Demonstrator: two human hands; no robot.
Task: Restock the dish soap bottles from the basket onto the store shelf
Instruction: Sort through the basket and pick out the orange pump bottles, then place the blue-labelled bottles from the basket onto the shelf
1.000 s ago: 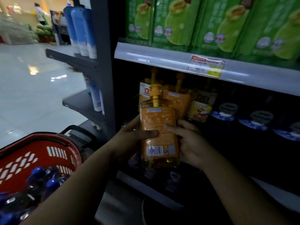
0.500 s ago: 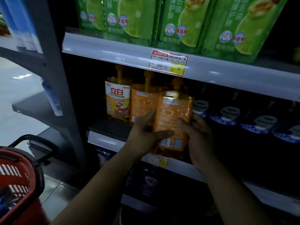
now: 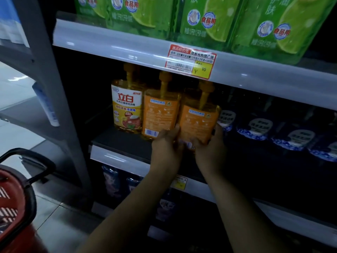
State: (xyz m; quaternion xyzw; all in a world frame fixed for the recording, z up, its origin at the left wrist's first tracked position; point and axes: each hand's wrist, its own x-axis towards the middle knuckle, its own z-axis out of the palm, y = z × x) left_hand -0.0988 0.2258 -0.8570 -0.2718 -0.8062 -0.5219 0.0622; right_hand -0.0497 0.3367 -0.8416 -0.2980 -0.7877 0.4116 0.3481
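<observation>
Both hands hold one orange dish soap bottle [image 3: 198, 123] at the front of the middle shelf [image 3: 127, 143]. The left hand [image 3: 166, 148] grips its left side near the bottom, and the right hand [image 3: 209, 152] grips its right side. The bottle stands upright with its back label facing out and its pump on top.

Just left of this bottle stands a second orange bottle [image 3: 158, 115], touching it, also with its back label out. Left of that one is a third bottle [image 3: 126, 108] showing its front label. Right of the held bottle is a row of dark blue bottles [image 3: 259, 130], very close to it.

Above the held bottle is the upper shelf edge with a red and yellow price tag [image 3: 191, 61], and green refill packs [image 3: 206, 21] sit on top. Far down to the left of the bottle is the red basket [image 3: 16, 207] with a black handle; what is inside cannot be seen.
</observation>
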